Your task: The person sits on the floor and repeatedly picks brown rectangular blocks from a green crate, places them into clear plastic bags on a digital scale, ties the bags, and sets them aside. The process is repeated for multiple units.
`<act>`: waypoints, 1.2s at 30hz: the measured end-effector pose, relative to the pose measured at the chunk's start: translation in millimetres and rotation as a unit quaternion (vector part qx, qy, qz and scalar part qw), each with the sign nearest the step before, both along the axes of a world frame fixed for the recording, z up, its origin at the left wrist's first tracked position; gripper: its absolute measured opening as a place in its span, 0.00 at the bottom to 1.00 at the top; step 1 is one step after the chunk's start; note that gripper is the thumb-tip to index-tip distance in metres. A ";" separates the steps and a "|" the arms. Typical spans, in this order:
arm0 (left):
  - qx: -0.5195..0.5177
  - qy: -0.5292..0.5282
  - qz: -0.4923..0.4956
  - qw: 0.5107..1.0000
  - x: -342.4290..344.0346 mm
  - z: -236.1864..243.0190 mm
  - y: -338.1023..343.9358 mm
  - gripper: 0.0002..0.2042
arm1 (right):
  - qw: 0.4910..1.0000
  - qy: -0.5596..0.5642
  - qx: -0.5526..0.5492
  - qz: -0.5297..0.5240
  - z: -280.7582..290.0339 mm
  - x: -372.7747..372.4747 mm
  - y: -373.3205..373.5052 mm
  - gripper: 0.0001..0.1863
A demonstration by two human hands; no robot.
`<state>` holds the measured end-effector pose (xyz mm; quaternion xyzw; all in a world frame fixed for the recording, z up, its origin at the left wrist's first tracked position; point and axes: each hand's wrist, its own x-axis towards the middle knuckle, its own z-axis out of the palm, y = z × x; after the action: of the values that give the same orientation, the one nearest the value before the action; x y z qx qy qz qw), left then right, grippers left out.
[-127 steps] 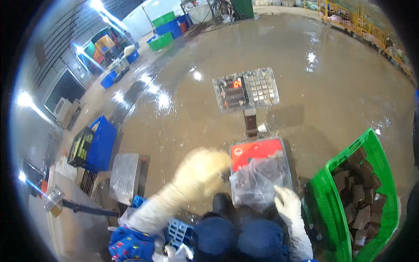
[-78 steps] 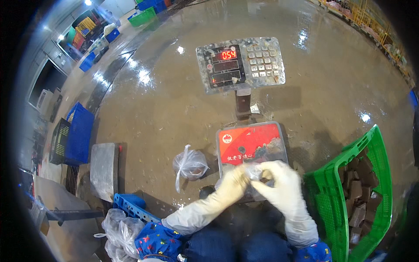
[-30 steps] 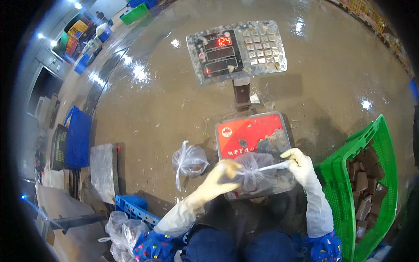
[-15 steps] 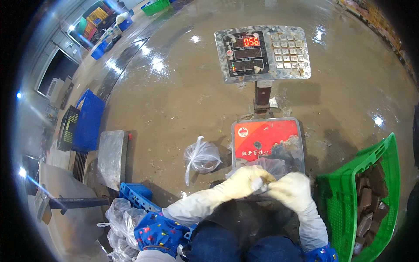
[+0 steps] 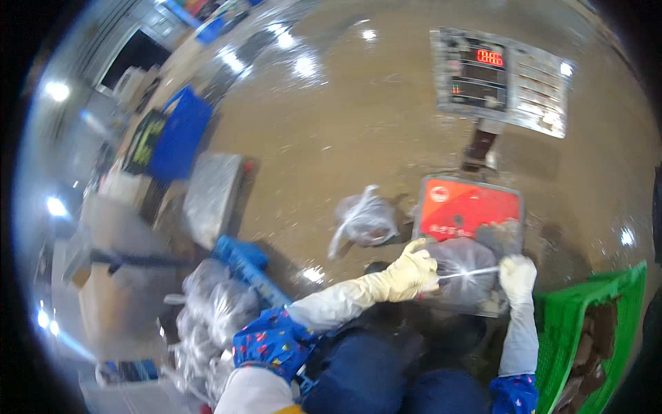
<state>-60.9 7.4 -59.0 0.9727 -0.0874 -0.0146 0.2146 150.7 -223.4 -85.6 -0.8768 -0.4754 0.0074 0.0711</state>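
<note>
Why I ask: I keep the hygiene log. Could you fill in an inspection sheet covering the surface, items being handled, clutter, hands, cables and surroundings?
Surface: brown floor, shiny and wet-looking.
Job's things: clear bag over the near part of a red-topped scale; whether it rests there is unclear.
Clutter: tied bag on the floor left of the scale; heap of bags at lower left.
Hands: both gloved; left hand and right hand grip white ends of the clear bag, stretched between them.
Cables: nothing seen.
Surroundings: green crate with brown blocks at right; metal platform and blue bin at left.
</note>
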 end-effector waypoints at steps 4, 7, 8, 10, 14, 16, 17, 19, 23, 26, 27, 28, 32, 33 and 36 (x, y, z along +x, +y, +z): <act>-0.126 -0.096 0.058 0.986 -71.1 21.1 18.9 0.10 | 0.988 0.101 0.055 -0.099 -58.2 -52.9 -29.1 0.08; -0.065 -0.041 0.434 0.897 -189.0 89.8 66.0 0.24 | 0.906 0.319 0.193 -0.200 -17.1 -70.8 -79.2 0.17; -0.060 -0.036 0.518 0.853 -243.6 98.3 87.2 0.27 | 0.885 0.340 0.222 -0.226 -1.0 -74.9 -99.6 0.21; 0.140 -0.018 0.618 0.774 -349.6 167.9 67.9 0.24 | 0.895 0.310 0.172 -0.272 17.0 -81.3 -141.6 0.23; 0.261 0.011 0.612 0.747 -478.2 173.1 -29.2 0.09 | 0.875 0.312 0.224 -0.296 53.5 -115.1 -175.9 0.24; 0.226 0.161 0.638 0.719 -473.6 174.2 -82.7 0.21 | 0.847 0.340 0.309 -0.267 89.1 -153.9 -154.6 0.22; 0.199 0.157 0.669 0.699 -475.0 161.5 -100.0 0.30 | 0.901 0.227 0.245 -0.277 125.9 -162.1 -137.7 0.20; 0.193 0.174 0.688 0.678 -480.4 132.7 -112.3 0.36 | 0.906 0.266 0.281 -0.173 149.7 -132.4 -131.2 0.20; 0.159 0.243 0.690 0.663 -456.4 155.5 -113.7 0.36 | 0.880 0.236 0.383 -0.149 273.4 -188.8 -71.8 0.21; 0.156 0.318 0.640 0.682 -499.4 113.8 -126.9 0.24 | 0.877 0.288 0.384 0.025 319.6 -259.6 -30.8 0.19; 0.152 0.355 0.615 0.687 -518.1 102.6 -136.8 0.20 | 0.849 0.334 0.390 0.123 319.5 -278.9 -15.9 0.17; 0.158 0.227 0.629 0.726 -510.4 116.8 -135.0 0.16 | 0.894 0.194 0.327 0.238 340.6 -300.2 0.4 0.16; 0.174 -0.132 0.537 0.815 -488.0 231.5 -143.8 0.07 | 0.840 0.226 0.257 0.422 361.8 -350.9 31.6 0.23; 0.178 -0.185 0.491 0.832 -478.5 248.0 -138.8 0.07 | 0.843 0.199 0.211 0.454 368.1 -362.0 41.1 0.29; 0.169 -0.189 0.406 0.878 -462.4 262.7 -133.9 0.10 | 0.816 0.206 0.162 0.515 352.6 -417.1 62.2 0.36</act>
<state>-523.3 -126.5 203.7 0.9284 0.2801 0.2438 0.0130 -266.4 -161.3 266.9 -0.4579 -0.8260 0.1460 0.2945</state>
